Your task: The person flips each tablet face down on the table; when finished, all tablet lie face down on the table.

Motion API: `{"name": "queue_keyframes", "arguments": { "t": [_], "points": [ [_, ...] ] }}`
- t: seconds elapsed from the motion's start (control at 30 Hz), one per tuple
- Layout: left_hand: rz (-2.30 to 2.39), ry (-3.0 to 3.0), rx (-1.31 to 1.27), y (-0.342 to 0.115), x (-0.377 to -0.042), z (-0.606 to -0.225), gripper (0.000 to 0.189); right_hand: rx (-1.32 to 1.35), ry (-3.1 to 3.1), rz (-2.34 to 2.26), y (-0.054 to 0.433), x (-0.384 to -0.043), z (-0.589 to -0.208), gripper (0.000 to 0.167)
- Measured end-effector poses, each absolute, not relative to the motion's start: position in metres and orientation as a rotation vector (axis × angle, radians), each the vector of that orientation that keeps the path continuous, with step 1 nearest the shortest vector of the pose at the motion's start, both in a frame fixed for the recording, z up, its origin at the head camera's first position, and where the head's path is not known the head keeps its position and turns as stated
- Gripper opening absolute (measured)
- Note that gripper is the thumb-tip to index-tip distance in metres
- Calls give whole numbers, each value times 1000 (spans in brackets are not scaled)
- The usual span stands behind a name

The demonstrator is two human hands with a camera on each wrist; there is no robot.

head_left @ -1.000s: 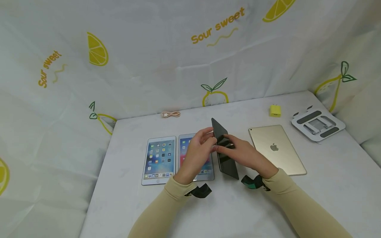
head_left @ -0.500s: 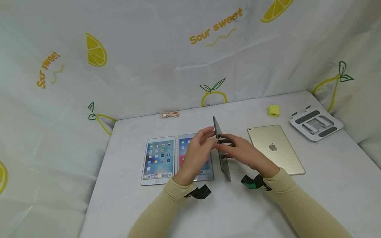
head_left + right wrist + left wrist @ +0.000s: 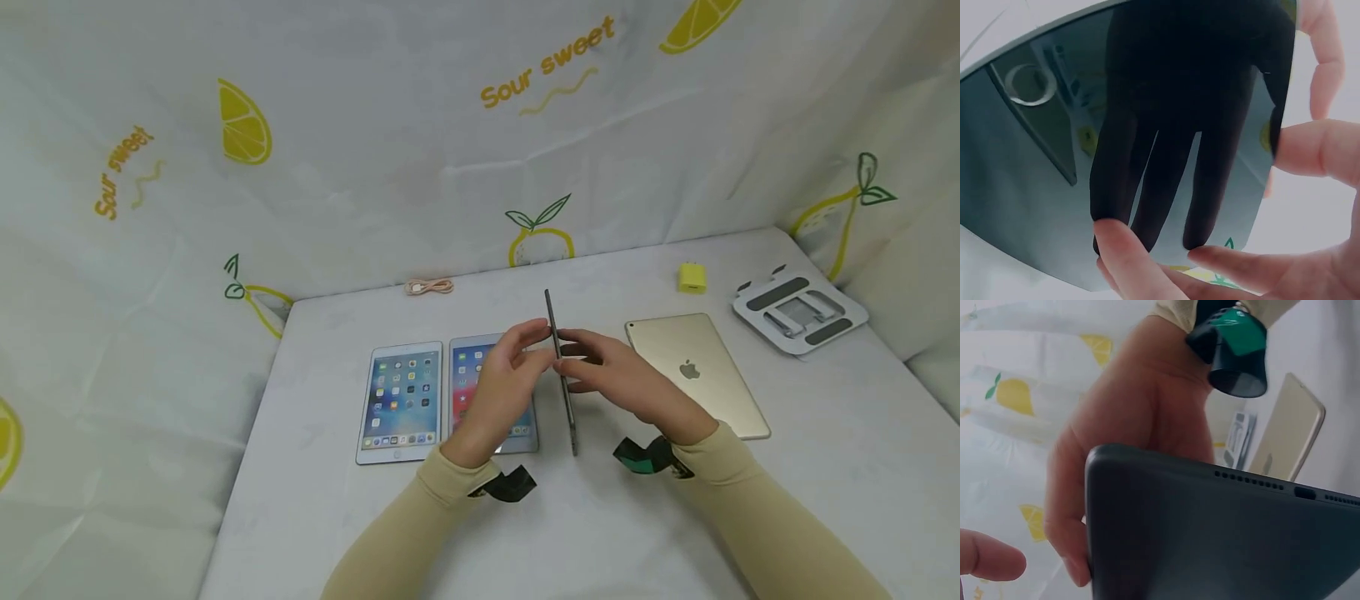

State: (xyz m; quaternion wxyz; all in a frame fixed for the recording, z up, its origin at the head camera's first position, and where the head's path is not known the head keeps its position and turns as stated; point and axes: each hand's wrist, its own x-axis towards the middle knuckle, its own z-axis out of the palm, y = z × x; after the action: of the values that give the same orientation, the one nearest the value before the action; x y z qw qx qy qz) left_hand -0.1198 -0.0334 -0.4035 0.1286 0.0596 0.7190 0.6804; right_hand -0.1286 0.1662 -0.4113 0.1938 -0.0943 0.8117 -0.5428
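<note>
A dark tablet [image 3: 567, 408] stands nearly edge-on between both hands, above the table. My right hand [image 3: 641, 387] grips it from the right: in the right wrist view, fingertips [image 3: 1116, 234] lie on the glossy screen and the thumb [image 3: 1313, 147] is at its edge. My left hand [image 3: 502, 387], fingers bent, holds it from the left; its exact contact is partly hidden. In the left wrist view, the tablet's dark back [image 3: 1210, 544] and port edge show, with one left fingertip [image 3: 1000, 556] apart from its edge.
Two tablets with lit screens lie at left, a white one [image 3: 401, 400] and another [image 3: 463, 367] partly under my left arm. A gold tablet [image 3: 690, 367] lies face down at right. Behind are a coiled cable [image 3: 429, 287], yellow charger [image 3: 692, 277] and folded white stand [image 3: 798, 312].
The dark tablet has turned between the hands, from showing its screen to nearly edge-on in the head view. Both hands shift slightly right with it; the other things stay put.
</note>
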Motion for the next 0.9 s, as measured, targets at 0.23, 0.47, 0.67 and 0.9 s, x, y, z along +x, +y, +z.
{"name": "queue_keyframes", "arguments": {
  "t": [0.23,0.47,0.67,0.9],
  "points": [
    [1964,2023,181,-24,-125,-419,42,-282,2303,-1559,178,-125,-401,72],
    [1812,2100,124,-19,-128,-439,40,-290,2321,-1582,187,-123,-398,69],
    [1660,2127,93,-15,-127,-449,43,-249,2406,-1523,205,-119,-401,67],
    [1586,2118,106,-17,-127,-449,45,-123,2576,-1321,233,-117,-407,63]
  ]
}}
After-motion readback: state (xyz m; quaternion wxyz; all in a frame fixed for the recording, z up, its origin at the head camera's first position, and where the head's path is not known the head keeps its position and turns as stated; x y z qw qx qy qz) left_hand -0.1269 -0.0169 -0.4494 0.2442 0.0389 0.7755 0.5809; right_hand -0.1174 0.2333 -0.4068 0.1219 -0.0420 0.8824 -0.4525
